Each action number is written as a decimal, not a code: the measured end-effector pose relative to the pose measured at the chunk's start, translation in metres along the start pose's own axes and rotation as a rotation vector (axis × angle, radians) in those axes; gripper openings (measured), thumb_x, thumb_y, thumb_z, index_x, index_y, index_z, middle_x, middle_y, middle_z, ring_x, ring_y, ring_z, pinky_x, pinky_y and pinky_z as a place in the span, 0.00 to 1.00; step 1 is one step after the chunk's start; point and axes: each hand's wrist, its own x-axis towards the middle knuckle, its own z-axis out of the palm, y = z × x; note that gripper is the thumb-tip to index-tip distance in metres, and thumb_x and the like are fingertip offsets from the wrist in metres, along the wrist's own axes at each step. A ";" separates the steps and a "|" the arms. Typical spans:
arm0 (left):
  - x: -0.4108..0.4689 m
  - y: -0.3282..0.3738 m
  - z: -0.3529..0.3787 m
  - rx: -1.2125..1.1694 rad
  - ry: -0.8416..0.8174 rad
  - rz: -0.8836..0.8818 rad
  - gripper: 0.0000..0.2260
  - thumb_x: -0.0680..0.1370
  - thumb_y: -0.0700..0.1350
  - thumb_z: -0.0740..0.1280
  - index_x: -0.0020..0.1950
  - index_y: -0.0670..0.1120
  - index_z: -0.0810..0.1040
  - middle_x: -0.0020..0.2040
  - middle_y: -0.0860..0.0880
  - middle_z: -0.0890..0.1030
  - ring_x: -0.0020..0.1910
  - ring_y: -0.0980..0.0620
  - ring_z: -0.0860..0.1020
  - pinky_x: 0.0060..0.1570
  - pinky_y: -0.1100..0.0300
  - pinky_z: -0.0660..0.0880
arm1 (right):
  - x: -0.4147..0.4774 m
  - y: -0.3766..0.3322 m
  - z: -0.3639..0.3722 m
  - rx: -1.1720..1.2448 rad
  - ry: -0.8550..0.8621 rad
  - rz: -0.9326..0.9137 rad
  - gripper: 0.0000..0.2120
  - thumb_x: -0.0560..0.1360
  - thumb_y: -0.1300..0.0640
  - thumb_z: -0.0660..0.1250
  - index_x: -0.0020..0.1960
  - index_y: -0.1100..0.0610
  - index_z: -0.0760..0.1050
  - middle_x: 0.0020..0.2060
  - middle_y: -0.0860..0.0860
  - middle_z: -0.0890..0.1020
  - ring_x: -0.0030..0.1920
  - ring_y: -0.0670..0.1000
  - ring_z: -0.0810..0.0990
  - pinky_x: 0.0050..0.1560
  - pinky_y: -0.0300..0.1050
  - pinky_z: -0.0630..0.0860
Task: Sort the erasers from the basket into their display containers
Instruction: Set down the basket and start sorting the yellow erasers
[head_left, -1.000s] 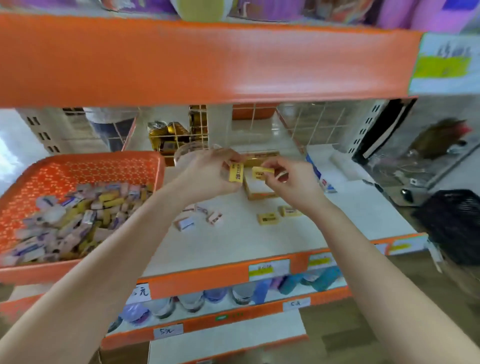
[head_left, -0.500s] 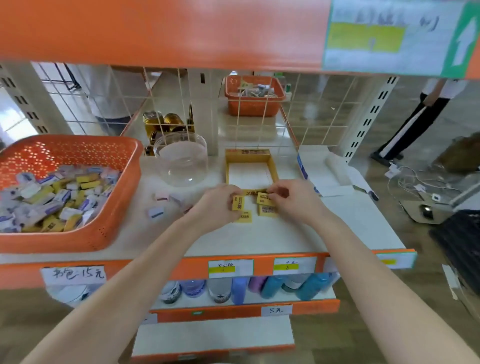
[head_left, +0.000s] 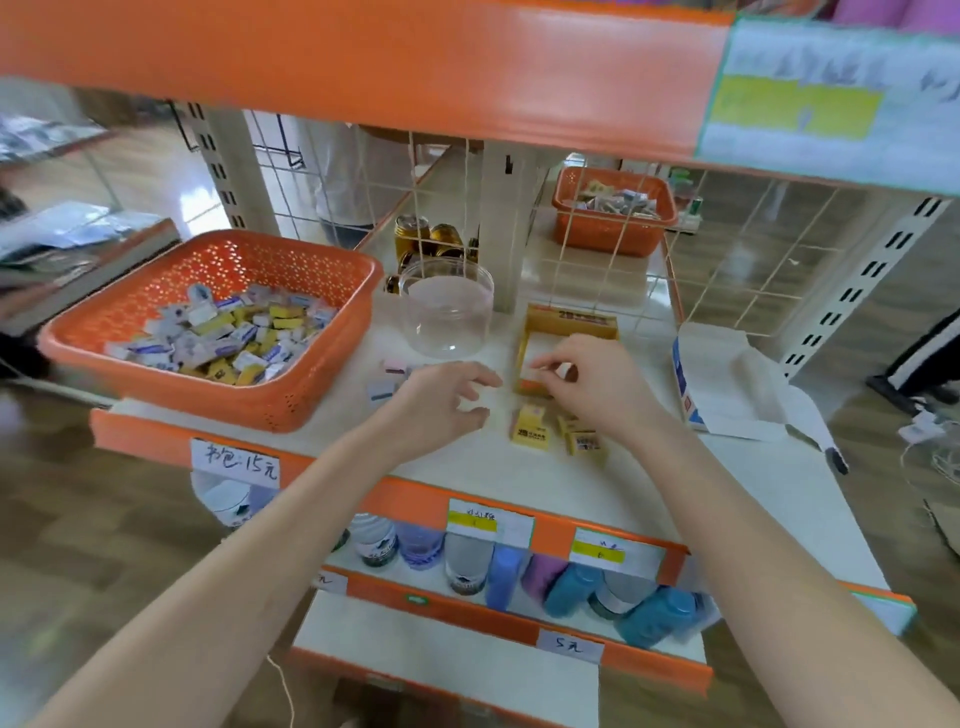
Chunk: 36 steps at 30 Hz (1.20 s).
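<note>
An orange basket (head_left: 322, 410) at the left of the shelf holds several white, blue and yellow erasers (head_left: 234, 338). A clear round jar (head_left: 447, 312) stands beside an open yellow display box (head_left: 571, 317). My right hand (head_left: 592, 384) hovers over the box's front end, thumb and forefinger pinched on what looks like a small yellow eraser. My left hand (head_left: 441, 400) hangs open just left of it, fingers spread and holding nothing. Yellow erasers (head_left: 530, 426) lie loose on the shelf below my hands. A few white and blue erasers (head_left: 382, 389) lie left of my left hand.
An orange upper shelf (head_left: 363, 62) hangs low overhead. A wire grid backs the shelf, with a second orange basket (head_left: 613, 228) and gold cans (head_left: 415, 234) behind it. An open white and blue carton (head_left: 727, 379) lies at the right. Bottles fill the shelf below.
My left hand has let go of its yellow eraser and opened. My right hand has moved from the loose erasers up to the front of the yellow box. The view swung left.
</note>
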 end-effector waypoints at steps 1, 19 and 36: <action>-0.007 0.000 -0.008 -0.001 0.041 0.003 0.13 0.75 0.42 0.70 0.58 0.52 0.78 0.45 0.57 0.77 0.47 0.59 0.76 0.51 0.68 0.73 | 0.007 -0.009 0.000 0.025 0.008 -0.039 0.10 0.76 0.56 0.65 0.54 0.49 0.81 0.47 0.46 0.80 0.44 0.44 0.75 0.47 0.41 0.73; -0.134 -0.074 -0.143 0.090 0.715 -0.230 0.15 0.71 0.34 0.65 0.53 0.49 0.81 0.53 0.51 0.81 0.52 0.54 0.77 0.54 0.61 0.73 | 0.076 -0.195 0.073 0.345 0.021 -0.448 0.09 0.74 0.61 0.68 0.53 0.55 0.81 0.51 0.48 0.81 0.48 0.40 0.74 0.47 0.22 0.65; -0.052 -0.138 -0.212 0.364 -0.043 -0.269 0.10 0.76 0.41 0.65 0.53 0.53 0.81 0.42 0.58 0.79 0.43 0.57 0.77 0.43 0.66 0.72 | 0.120 -0.234 0.102 -0.116 -0.517 -0.363 0.21 0.70 0.55 0.69 0.62 0.43 0.76 0.52 0.43 0.79 0.49 0.46 0.78 0.43 0.43 0.77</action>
